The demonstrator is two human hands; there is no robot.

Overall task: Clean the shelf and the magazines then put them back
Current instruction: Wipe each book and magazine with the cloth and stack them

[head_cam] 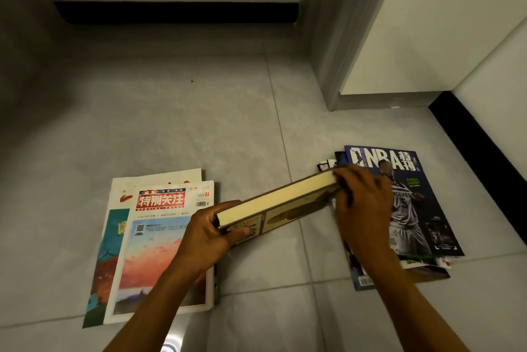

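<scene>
A thick brown book [281,203] with cream page edges hangs above the grey floor, tilted up to the right. My left hand [212,230] grips its near end, thumb on the cover. My right hand [362,203] holds its far end, fingers curled over the edge. On the floor at the left lies a stack of magazines [164,252], the top one with a red title and a sunset picture. A second stack of magazines [410,209] lies at the right under my right hand, topped by a dark blue NBA issue.
Grey floor tiles [171,123] stretch ahead to a white wall with a black skirting [176,12]. A grey door frame [328,52] and a white panel [413,38] stand at the right. Another black skirting [479,135] runs along the right wall.
</scene>
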